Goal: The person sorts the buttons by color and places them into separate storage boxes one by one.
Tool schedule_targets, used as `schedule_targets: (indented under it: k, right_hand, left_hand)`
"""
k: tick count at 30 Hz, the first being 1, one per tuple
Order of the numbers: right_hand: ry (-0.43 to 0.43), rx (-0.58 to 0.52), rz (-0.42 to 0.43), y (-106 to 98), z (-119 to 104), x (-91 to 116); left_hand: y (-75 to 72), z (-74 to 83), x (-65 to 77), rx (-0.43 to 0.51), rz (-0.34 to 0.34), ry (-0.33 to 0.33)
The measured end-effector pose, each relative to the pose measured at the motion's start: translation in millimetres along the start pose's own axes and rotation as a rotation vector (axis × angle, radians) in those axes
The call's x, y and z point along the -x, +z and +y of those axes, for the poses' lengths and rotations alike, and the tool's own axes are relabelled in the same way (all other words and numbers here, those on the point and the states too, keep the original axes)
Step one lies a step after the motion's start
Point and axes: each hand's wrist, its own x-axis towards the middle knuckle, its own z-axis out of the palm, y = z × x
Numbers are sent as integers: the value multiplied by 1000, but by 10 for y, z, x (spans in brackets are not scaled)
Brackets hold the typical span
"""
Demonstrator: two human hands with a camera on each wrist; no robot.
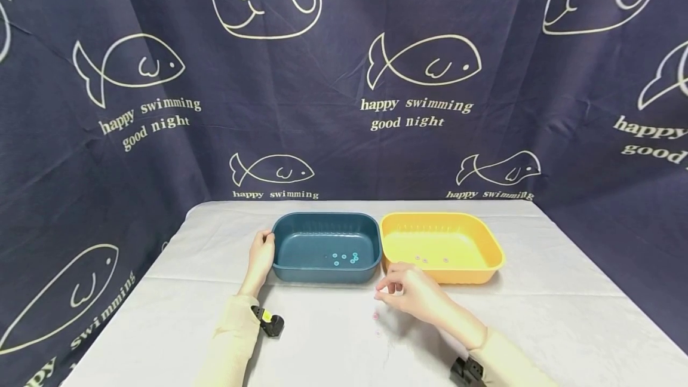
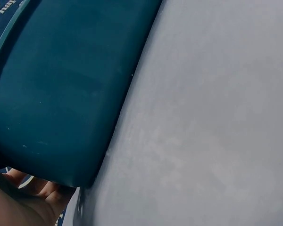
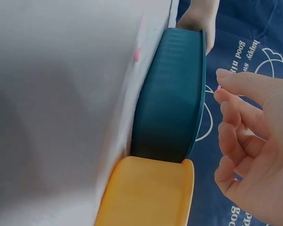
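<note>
My left hand (image 1: 261, 257) grips the left end of a dark teal plastic bin (image 1: 322, 276), fingers curled at its rim. Several small light-blue buttons (image 1: 344, 257) lie on that bin's floor. Just in front of the yellow bin (image 1: 466, 277), my right hand (image 1: 412, 292) is raised above the table. Thumb and index finger pinch a small pink button (image 3: 219, 88), mostly hidden by the fingertips in the right wrist view. A few pinkish buttons (image 1: 445, 260) rest inside the yellow bin. On the cloth below the right hand lie a pink button (image 1: 375, 316) and a paler one (image 1: 378, 334).
Both bins stand side by side, ends close together, on a table with a white cloth (image 1: 317, 339). A dark blue curtain (image 1: 344, 136) with fish drawings hangs behind and at the sides. Each wrist carries a black camera (image 1: 271, 322).
</note>
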Motion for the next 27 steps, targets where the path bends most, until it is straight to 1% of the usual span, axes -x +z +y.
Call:
schedule_targets:
  k: [6,10,16,20,27]
  right_hand:
    - [21,-6,11,-40,-5,-30]
    - [14,21,38,-52,4,-56]
    - [-6,25,65,-90,24,-101]
    - [-23,60,93,-112,51,-124]
    - [2,65,136,-141,126,-169]
  left_hand:
    - [1,-4,0,5,-1,4]
    - [-1,-5,-1,3,2,6]
    - [-1,3,1,-4,6,5]
    - [-1,12,5,-7,6,5]
    - [3,17,20,-11,9,-1]
